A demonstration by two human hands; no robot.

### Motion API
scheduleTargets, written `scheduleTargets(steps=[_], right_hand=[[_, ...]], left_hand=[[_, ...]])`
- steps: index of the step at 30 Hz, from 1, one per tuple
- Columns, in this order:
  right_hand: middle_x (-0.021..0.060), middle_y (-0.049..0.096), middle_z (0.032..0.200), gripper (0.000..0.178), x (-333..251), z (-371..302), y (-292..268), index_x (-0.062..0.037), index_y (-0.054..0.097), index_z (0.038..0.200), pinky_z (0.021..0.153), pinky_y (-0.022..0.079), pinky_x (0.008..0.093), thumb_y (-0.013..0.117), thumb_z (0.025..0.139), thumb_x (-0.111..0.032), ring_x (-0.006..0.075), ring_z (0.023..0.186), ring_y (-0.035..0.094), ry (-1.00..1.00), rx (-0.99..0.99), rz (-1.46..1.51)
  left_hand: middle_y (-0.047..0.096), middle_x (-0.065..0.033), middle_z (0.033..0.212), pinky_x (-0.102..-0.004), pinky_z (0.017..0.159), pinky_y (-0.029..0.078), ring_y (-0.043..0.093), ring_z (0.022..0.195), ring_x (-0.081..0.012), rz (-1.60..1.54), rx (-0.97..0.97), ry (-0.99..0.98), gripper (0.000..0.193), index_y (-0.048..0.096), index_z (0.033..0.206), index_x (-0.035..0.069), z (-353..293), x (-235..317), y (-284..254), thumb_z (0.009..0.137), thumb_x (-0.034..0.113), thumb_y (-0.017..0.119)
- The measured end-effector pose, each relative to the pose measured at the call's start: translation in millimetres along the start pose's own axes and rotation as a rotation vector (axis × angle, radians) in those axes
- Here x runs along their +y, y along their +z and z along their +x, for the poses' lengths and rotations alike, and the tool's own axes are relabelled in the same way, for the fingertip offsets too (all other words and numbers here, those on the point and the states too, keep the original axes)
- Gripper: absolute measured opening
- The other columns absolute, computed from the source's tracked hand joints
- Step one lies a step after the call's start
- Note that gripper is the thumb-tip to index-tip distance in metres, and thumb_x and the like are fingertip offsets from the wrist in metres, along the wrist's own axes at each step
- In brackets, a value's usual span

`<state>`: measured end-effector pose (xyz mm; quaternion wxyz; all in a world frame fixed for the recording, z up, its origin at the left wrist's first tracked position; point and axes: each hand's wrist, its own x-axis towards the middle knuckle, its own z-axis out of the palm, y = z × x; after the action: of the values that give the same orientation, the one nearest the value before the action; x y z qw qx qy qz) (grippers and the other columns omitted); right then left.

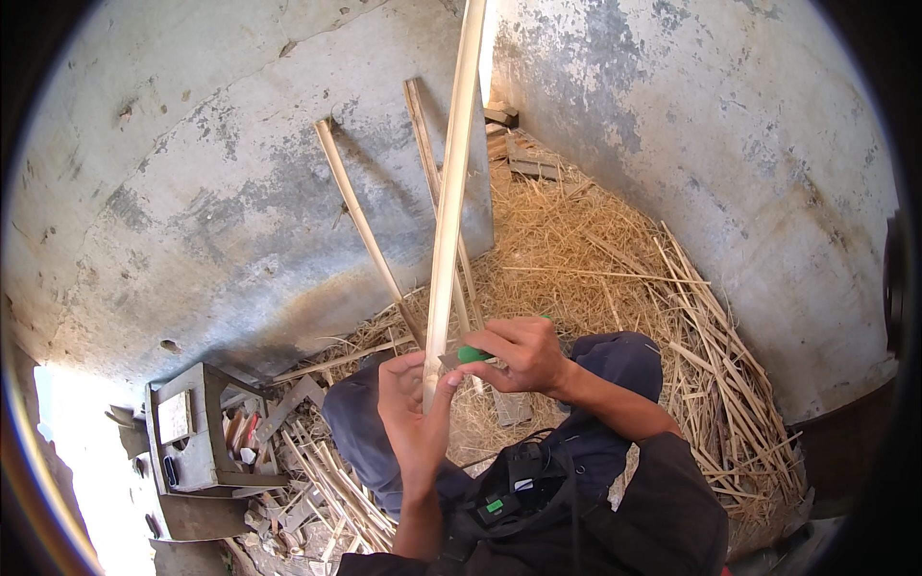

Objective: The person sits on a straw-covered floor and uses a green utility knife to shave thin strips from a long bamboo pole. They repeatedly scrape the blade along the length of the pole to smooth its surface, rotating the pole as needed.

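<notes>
A long, pale split bamboo strip point(448, 221) rises from between my knees past the top of the view, with a shallow trough along its face. My left hand point(413, 408) grips it near the lower end, thumb on the right side and fingers on the left. In my right hand point(523, 355) is a green-handled tool point(474, 354) with a short flat metal blade point(448, 360). The blade lies against the strip's face just above my left thumb. The strip's bottom end is hidden by my left hand.
Two more bamboo lengths point(360, 216) point(423, 134) lean on the grey wall point(240, 192). Shavings point(557, 240) cover the floor ahead. Thin strips are piled at right point(720, 384) and lower left point(331, 480). A worn wooden stool point(206, 432) lies left of my knee.
</notes>
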<state>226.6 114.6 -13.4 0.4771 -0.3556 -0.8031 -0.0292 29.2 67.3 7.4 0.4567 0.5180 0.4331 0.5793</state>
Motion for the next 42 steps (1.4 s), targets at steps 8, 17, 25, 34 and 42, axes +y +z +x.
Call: scheduleTargets(steps=[8,17,25,34,42], right_hand=[[0.002,0.065,0.073,0.033,-4,3,0,-0.0107,0.078,0.1,0.053,0.051,0.0355,0.086,0.09,-0.041,0.0218,0.058,0.067,0.006,0.033,-0.042],[0.0022,0.066,0.072,0.033,5,3,-4,-0.0098,0.077,0.097,0.052,0.051,0.0349,0.087,0.09,-0.041,0.021,0.058,0.066,0.016,0.046,-0.085],[0.0028,0.069,0.076,0.031,12,6,-7,-0.0096,0.078,0.1,0.053,0.052,0.0347,0.085,0.092,-0.038,0.0214,0.06,0.069,0.06,0.096,-0.072],[0.0097,0.078,0.087,0.029,44,11,-29,-0.006,0.08,0.101,0.06,0.057,0.0344,0.083,0.097,-0.034,0.0241,0.069,0.075,0.316,0.177,-0.044],[0.0108,0.079,0.088,0.03,50,13,-35,-0.0033,0.079,0.102,0.062,0.058,0.0347,0.082,0.098,-0.033,0.0238,0.07,0.076,0.314,0.15,-0.072]], left_hand=[[0.074,-0.0111,0.108,-0.0203,0.078,0.057,0.071,0.094,-0.0083,0.001,0.007,-0.034,0.04,0.056,0.127,-0.001,-2,0,-3,0.097,0.005,0.084],[0.076,-0.0126,0.109,-0.0203,0.072,0.054,0.071,0.092,-0.0089,0.062,0.0,-0.03,0.037,0.057,0.126,-0.003,-10,-7,-6,0.098,-0.001,0.081],[0.075,-0.0135,0.107,-0.0201,0.069,0.055,0.072,0.09,-0.0095,0.064,0.006,-0.041,0.037,0.057,0.125,-0.003,-18,-18,-10,0.097,-0.001,0.081],[0.073,-0.0142,0.108,-0.021,0.074,0.056,0.071,0.091,-0.0102,0.066,-0.051,-0.135,0.037,0.056,0.124,-0.003,-40,-29,-16,0.097,-0.002,0.08],[0.073,-0.0138,0.106,-0.0213,0.067,0.054,0.07,0.087,-0.0085,0.05,-0.049,-0.155,0.037,0.057,0.123,-0.003,-53,-39,-29,0.096,-0.001,0.082]])
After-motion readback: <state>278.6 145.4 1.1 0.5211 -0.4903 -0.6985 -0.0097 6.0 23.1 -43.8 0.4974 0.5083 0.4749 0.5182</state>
